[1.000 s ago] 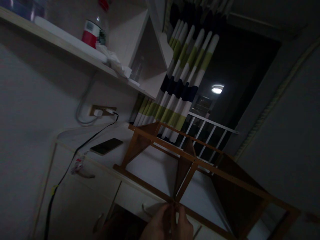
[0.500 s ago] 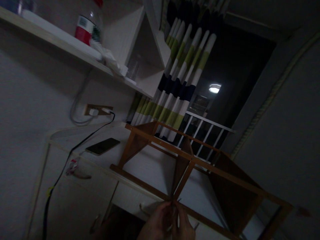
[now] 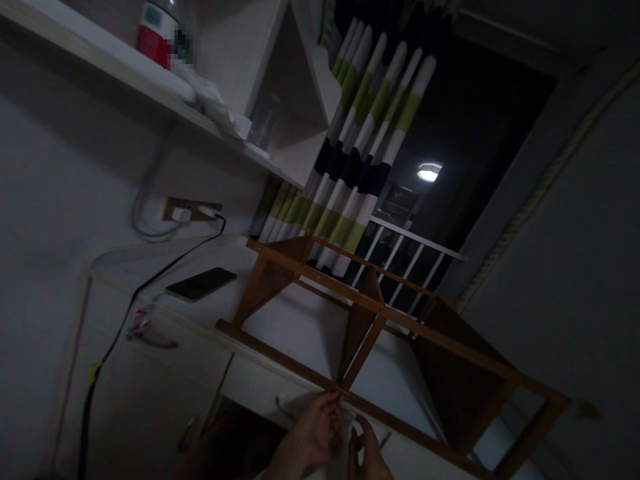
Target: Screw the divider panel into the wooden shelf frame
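A: What takes up most of the dim view?

B: A pale worktop (image 3: 150, 263) along the wall, with white cupboard doors under it. On it stands a brown wooden shelf frame (image 3: 380, 320) with open compartments and upright dividers, reaching from the middle of the picture to the right edge. Behind it hangs a curtain striped in white, green and navy (image 3: 350, 153), beside a white railing (image 3: 415, 267).

B: Above is a long white wall shelf (image 3: 100, 63) carrying a red and white container (image 3: 153, 37).

A: And the smaller things?

B: A dark flat phone (image 3: 201, 283) lies on the worktop left of the frame, well apart from it. A black cable (image 3: 150, 287) runs from the wall socket (image 3: 190, 212) down over the worktop's edge.

A: Where are the hands?

B: Both are at the bottom, just under the frame's front lower rail, where the middle divider meets it. The left hand (image 3: 320, 433) has its fingers curled, the tips right at the rail. The right hand (image 3: 367, 453) sits just beside it, fingers partly bent and raised. It's too dark to tell whether either one grips anything.
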